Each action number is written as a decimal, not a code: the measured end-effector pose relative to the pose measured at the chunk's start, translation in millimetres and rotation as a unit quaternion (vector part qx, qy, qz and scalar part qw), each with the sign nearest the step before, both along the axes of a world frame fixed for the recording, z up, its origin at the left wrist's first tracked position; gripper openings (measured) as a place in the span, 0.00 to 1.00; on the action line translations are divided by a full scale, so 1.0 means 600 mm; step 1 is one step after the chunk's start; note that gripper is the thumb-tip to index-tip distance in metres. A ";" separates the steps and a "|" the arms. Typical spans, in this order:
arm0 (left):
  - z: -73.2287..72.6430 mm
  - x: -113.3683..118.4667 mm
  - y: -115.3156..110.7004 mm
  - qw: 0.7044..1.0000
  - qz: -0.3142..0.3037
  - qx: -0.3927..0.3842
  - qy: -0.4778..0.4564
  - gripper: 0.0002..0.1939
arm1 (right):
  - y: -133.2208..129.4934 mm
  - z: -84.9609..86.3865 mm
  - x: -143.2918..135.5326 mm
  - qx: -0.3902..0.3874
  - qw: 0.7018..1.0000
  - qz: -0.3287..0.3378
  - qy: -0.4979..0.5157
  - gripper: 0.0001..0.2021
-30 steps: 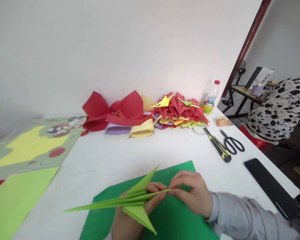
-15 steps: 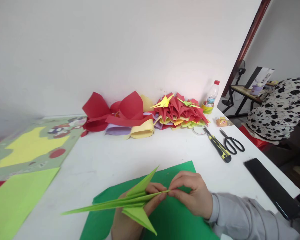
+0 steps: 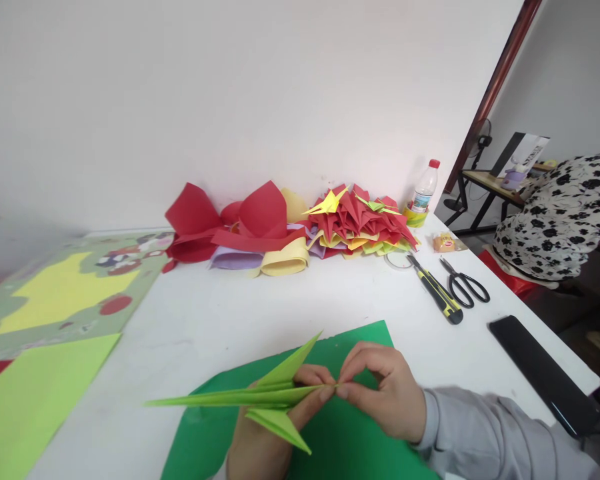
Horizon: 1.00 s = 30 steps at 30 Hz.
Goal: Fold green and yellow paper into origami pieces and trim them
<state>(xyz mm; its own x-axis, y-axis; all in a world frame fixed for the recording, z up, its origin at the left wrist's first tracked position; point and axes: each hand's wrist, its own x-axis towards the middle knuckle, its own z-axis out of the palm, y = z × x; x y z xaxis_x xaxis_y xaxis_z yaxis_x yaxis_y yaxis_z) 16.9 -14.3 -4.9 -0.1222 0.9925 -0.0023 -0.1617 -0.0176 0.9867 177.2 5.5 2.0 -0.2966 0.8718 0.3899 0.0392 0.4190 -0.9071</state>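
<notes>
A light green origami crane (image 3: 240, 398) is held over a dark green sheet of paper (image 3: 350, 433). Its long pointed end stretches left and two wings spread above and below. My left hand (image 3: 267, 437) is closed around the crane from beneath, thumb and fingers pinching it near its right end. At that same tip, the thumb and forefinger of my right hand (image 3: 380, 387) are pinched together on the thin folded point. The point itself is mostly covered by my fingertips.
Along the wall lie red curled paper pieces (image 3: 260, 213) and a pile of red paper cranes (image 3: 355, 217). To the right are a bottle (image 3: 424, 190), a utility knife (image 3: 437, 293), scissors (image 3: 465, 287) and a phone (image 3: 540, 373). Light green paper (image 3: 45, 400) lies left. A person in floral clothing (image 3: 555, 220) is beyond.
The crane's long left end has swung slightly up and to the right, and its lower wing has risen a little. Both hands keep their pinch at the right tip.
</notes>
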 end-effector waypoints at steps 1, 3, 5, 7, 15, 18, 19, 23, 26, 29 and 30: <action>-0.004 -0.003 0.002 1.000 -0.010 0.007 0.013 0.07 | 0.001 0.001 0.001 -0.011 1.000 0.012 0.005 0.09; -0.010 -0.007 0.004 0.999 -0.011 0.020 0.041 0.08 | 0.004 0.002 0.004 -0.027 0.999 0.043 0.017 0.11; -0.010 -0.007 0.004 0.998 0.010 0.027 0.056 0.07 | 0.007 0.003 0.007 -0.035 0.997 0.063 0.024 0.13; -0.005 -0.004 0.002 0.997 0.026 0.031 0.064 0.07 | 0.010 0.003 0.010 -0.035 0.997 0.070 0.022 0.14; -0.008 -0.013 0.005 0.989 -0.025 0.087 0.115 0.04 | 0.008 -0.003 0.005 0.064 0.997 0.015 -0.039 0.06; -0.016 -0.014 0.006 0.990 -0.015 0.083 0.110 0.04 | 0.005 -0.004 0.004 0.127 0.990 -0.005 -0.057 0.04; -0.018 -0.013 0.006 0.991 -0.012 0.078 0.105 0.04 | 0.005 -0.004 0.004 0.147 0.987 -0.008 -0.065 0.04; -0.019 -0.005 0.002 0.998 -0.007 0.033 0.059 0.05 | 0.002 -0.003 0.001 0.206 0.974 -0.012 -0.089 0.04; -0.014 0.001 -0.001 1.000 -0.011 0.009 0.009 0.06 | 0.000 0.000 0.000 0.208 0.974 -0.005 -0.088 0.04; -0.005 0.007 -0.001 1.000 0.009 -0.008 -0.007 0.07 | 0.001 0.003 0.002 0.175 0.981 -0.003 -0.079 0.05; -0.002 0.007 0.000 1.000 0.018 -0.010 0.001 0.07 | 0.002 0.003 0.003 0.160 0.984 -0.005 -0.078 0.05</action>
<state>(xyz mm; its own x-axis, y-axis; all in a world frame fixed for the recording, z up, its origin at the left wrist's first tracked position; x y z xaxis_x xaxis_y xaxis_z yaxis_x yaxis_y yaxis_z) 21.4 -14.2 -6.2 -0.1571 0.9874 -0.0215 -0.1596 -0.0038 0.9872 179.0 6.5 3.8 -0.3658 0.7152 0.5956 0.1731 0.6810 -0.7115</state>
